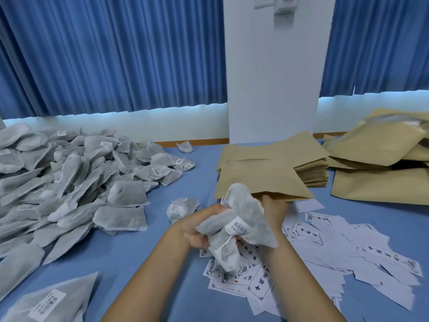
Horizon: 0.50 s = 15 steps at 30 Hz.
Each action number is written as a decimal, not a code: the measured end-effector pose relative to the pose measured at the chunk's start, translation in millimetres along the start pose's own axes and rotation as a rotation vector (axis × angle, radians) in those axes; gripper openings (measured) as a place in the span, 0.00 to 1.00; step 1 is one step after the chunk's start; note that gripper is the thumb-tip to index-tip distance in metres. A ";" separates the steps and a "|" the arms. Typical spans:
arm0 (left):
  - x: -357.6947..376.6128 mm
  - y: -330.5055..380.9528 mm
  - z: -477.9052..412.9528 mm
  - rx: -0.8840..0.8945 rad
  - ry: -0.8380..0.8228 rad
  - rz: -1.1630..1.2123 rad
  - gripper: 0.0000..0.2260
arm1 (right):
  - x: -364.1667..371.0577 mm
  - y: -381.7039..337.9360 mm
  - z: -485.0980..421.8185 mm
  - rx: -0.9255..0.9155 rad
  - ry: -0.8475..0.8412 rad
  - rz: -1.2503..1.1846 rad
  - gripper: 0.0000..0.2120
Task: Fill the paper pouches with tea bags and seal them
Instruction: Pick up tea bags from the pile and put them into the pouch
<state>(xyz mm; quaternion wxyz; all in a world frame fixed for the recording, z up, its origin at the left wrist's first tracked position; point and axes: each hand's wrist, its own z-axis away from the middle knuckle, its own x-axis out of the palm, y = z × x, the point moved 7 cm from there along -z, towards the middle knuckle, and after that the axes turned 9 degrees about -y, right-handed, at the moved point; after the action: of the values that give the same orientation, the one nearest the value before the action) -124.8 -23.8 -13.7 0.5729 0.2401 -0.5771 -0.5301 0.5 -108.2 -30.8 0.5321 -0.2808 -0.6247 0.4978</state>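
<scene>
White pillar (pixel 274 89) stands behind your desk (pixel 139 259), which has a blue cover. Blue curtains (pixel 111 54) hang either side of the pillar. White wall fitting (pixel 285 5) at the pillar's top. Printed paper slips (pixel 371 268) lie scattered in front of the pillar, nearer you.

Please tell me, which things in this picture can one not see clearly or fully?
Head view only.
1. The right hand: its fingers are hidden in the mouth of the paper pouch.
2. Number of tea bags in the left hand: they are crumpled and overlap.
3. Print on the paper slips: too small, blurred.
4. The tea bag pile: cut off by the left edge.
</scene>
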 end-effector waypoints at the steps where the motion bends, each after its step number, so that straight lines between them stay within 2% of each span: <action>1: -3.3 1.9 -0.1 0.022 0.030 -0.038 0.08 | -5.8 -2.3 -6.9 -0.051 0.082 0.005 0.11; 2: -5.9 2.5 1.1 0.035 0.063 -0.015 0.07 | -6.1 -0.7 -7.6 -0.067 0.098 -0.009 0.12; 4: -9.8 6.7 0.6 0.083 0.092 0.056 0.07 | 5.2 8.4 -5.7 -0.017 0.023 -0.034 0.15; 5: -5.9 11.6 -0.5 0.128 0.080 0.112 0.09 | 10.3 13.7 -4.6 -0.016 -0.018 -0.010 0.16; 7: -4.5 21.5 -3.4 0.247 0.081 0.310 0.17 | 12.7 9.5 4.2 -0.136 0.024 0.001 0.16; 9: -3.8 31.9 -7.8 0.399 0.122 0.515 0.24 | 15.1 4.3 7.1 -0.237 0.064 0.080 0.21; 10: -4.5 36.5 -11.6 0.473 0.158 0.554 0.24 | 19.6 5.1 7.5 -0.237 0.031 0.080 0.25; 11: -5.2 40.3 -15.6 0.529 0.219 0.497 0.22 | 24.5 7.4 6.7 -0.226 -0.010 0.032 0.28; 13: -6.5 47.5 -21.5 0.612 0.397 0.208 0.16 | 24.0 13.7 5.3 -0.205 -0.015 0.017 0.31; 15: -7.8 53.1 -19.5 0.606 0.573 -0.138 0.18 | 19.5 9.6 6.3 -0.224 0.030 0.077 0.32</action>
<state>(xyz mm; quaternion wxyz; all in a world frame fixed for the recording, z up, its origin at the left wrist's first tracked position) -87.6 -6.3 26.0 0.5770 0.5735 -0.5068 -0.2853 -12.5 -89.8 -31.7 0.4871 -0.3695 -0.6572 0.4409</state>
